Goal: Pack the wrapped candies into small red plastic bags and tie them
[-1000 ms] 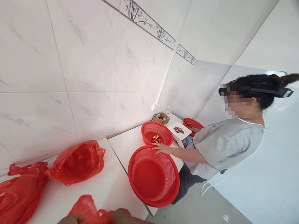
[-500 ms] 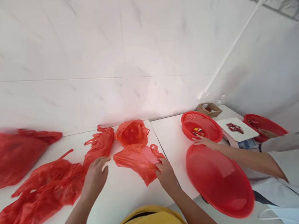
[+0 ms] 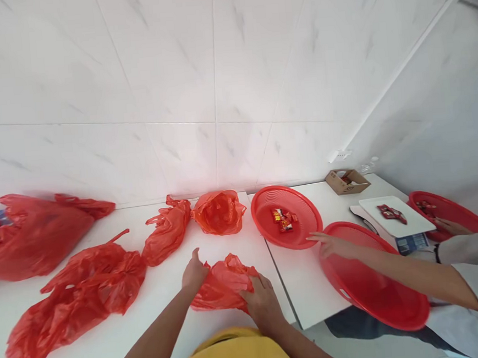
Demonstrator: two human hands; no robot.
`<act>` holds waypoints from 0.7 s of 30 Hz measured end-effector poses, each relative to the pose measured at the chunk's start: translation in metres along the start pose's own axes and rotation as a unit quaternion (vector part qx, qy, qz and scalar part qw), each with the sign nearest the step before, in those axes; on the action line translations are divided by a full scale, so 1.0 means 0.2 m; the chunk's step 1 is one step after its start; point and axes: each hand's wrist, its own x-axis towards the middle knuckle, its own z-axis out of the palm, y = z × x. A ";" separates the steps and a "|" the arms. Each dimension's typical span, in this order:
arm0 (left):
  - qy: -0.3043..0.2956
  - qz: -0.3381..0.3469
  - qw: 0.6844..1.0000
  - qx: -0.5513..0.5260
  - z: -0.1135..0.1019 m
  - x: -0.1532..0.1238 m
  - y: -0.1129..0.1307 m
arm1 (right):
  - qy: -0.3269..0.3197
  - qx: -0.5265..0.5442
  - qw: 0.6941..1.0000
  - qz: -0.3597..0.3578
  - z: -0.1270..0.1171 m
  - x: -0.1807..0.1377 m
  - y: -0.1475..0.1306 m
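Between the left hand (image 3: 194,273), thumb raised, grip unclear, and the right hand (image 3: 264,304), pinching its edge, a crumpled red plastic bag (image 3: 223,291) is held over the white worktop (image 3: 160,282), seemingly not yet opened, while beyond them an open-mouthed red plastic bag (image 3: 220,213) is already set.

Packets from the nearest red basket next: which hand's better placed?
Probably the right hand: it's at the red bag's right edge, on the side nearer that basket and its packets. The left hand, at the bag's opposite edge, would have to reach across.
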 end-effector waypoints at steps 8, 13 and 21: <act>-0.022 0.035 0.982 -0.186 -0.12 -0.04 0.03 | 0.048 -0.071 0.993 0.086 0.00 -0.11 0.16; 0.002 0.081 0.973 -0.216 -0.20 -0.15 0.10 | 0.074 -0.062 0.990 0.102 -0.02 -0.10 0.17; -0.075 0.085 0.993 -0.039 -0.14 -0.29 -0.01 | -0.028 -0.064 0.985 0.157 0.10 -0.19 0.18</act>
